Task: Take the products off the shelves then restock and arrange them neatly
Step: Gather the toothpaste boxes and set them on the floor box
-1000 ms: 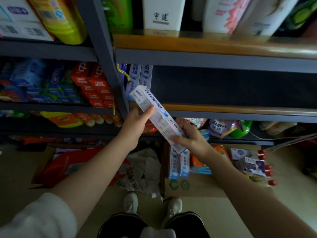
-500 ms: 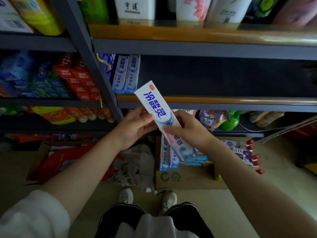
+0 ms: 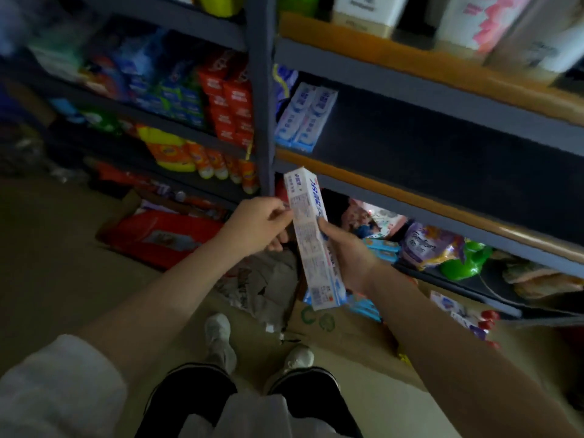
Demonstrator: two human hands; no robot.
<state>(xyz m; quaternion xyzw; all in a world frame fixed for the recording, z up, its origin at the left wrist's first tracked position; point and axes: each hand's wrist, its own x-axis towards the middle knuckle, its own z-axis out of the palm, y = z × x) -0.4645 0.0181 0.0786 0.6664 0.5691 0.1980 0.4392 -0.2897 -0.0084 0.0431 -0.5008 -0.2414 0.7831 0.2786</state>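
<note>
Shelf (image 3: 395, 191): we see two toothpaste boxes (image 3: 305, 116) at its left end, open room rightward.
Hands: our left hand (image 3: 257, 224) and right hand (image 3: 344, 251) grip one toothpaste box (image 3: 313, 241).

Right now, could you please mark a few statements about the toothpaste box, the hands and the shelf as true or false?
1. Both hands hold one toothpaste box. True: the left hand pinches its upper part and the right hand grips its lower part.
2. The middle shelf is packed full. False: only two toothpaste boxes stand at its left end.
3. The held box lies flat on the shelf. False: it is in the air, below the shelf edge.
4. Red boxes are stacked in the bay left of the post. True.
</note>
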